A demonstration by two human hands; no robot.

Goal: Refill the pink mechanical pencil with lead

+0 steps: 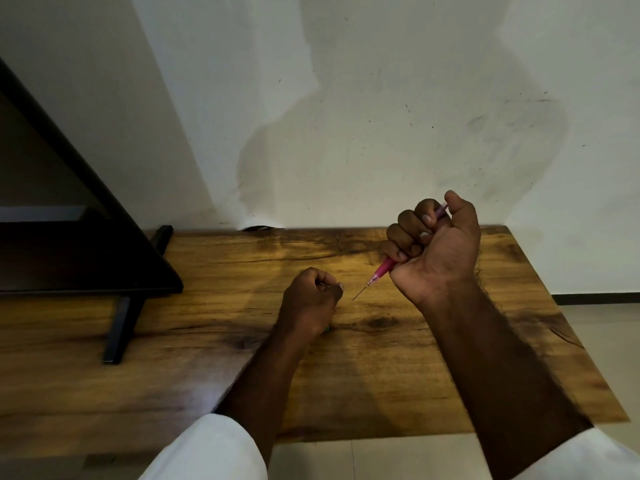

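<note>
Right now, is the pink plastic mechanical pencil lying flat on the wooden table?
No, the right hand grips the pink mechanical pencil in a fist, its tip angled toward the left hand.

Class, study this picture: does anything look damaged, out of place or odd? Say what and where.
The wall behind the table bears a large damp-looking stain, with a torn patch at the table's back edge. A long lead juts from the pink pencil in the right hand.
</note>
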